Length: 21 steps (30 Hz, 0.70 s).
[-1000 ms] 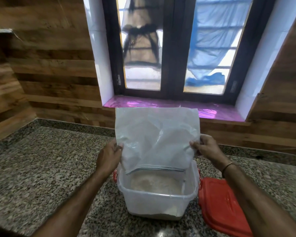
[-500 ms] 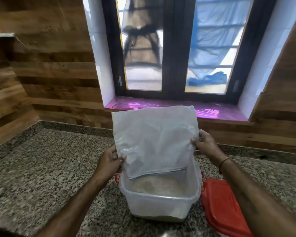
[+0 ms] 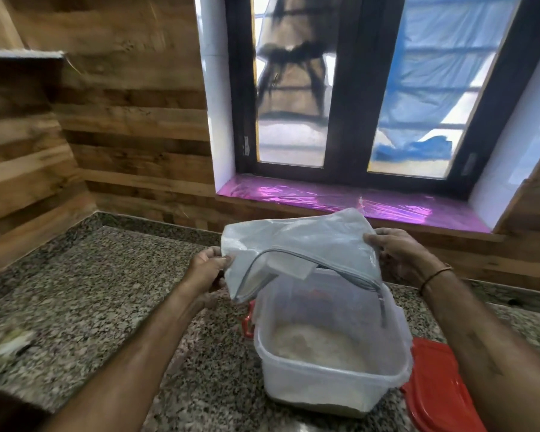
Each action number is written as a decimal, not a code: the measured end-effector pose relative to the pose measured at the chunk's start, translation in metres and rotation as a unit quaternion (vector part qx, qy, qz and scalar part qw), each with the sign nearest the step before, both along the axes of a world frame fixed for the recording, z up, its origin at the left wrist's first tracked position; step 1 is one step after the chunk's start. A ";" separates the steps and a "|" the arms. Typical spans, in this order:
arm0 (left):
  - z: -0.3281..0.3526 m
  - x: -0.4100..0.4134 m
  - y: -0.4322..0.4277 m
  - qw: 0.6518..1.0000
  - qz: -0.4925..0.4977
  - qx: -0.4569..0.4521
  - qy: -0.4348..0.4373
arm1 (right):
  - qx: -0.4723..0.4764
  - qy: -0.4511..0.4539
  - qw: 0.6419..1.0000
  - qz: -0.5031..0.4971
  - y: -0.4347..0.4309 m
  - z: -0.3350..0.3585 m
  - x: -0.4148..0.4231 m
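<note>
Bag: white plastic, slack and seemingly almost empty, held in the air just above the far half of the container, tilted with its bottom towards the window.
Zip mouth: gaping in an arc, turned down and towards the near side, over the open container.
Left hand: fingers curled and clamped on the bag's left edge.
Right hand: fingers closed round the bag's right upper edge, thumb on top.
Container: translucent tub on the granite tabletop, lidless, with a red latch on its left side.
Contents: a pale, powdery heap on the tub's floor; its kind cannot be told.
Lid: red, laid flat on the tabletop just right of the tub.
Step in hand: emptying of the bag into the tub, judged to be near its end.
Next move: the mouth is to be kept inside the rim while any remainder is shaken out; the bag is then to be lifted clear and set aside, so that the lid can be fitted.
</note>
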State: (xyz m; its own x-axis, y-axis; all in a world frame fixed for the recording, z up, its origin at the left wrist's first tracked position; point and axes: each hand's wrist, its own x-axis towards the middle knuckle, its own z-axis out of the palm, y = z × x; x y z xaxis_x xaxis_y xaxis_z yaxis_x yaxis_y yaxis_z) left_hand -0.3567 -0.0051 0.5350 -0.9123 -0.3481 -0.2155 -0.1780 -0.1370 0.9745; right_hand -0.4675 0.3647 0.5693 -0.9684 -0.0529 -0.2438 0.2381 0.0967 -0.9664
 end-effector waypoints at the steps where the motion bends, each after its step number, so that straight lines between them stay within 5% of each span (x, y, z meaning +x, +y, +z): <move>1: 0.001 -0.001 -0.013 1.000 -0.001 0.004 -0.005 | -0.022 -0.011 1.000 0.003 -0.009 0.001 -0.003; 14: -0.097 0.010 -0.299 0.987 0.093 -0.001 -0.129 | 0.107 -0.002 0.993 0.052 -0.283 -0.042 0.001; 21: -0.171 0.030 -0.365 0.979 0.049 0.036 -0.194 | 0.121 -0.119 0.985 -0.015 -0.356 -0.135 0.020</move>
State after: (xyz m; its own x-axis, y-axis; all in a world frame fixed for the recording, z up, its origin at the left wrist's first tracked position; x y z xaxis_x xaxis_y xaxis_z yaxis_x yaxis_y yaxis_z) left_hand -0.3262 -0.3698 0.3643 -0.7192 -0.4015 -0.5671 -0.5160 -0.2380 0.8229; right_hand -0.4478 0.0089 0.4344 -0.8823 0.0631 -0.4665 0.4618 0.3072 -0.8320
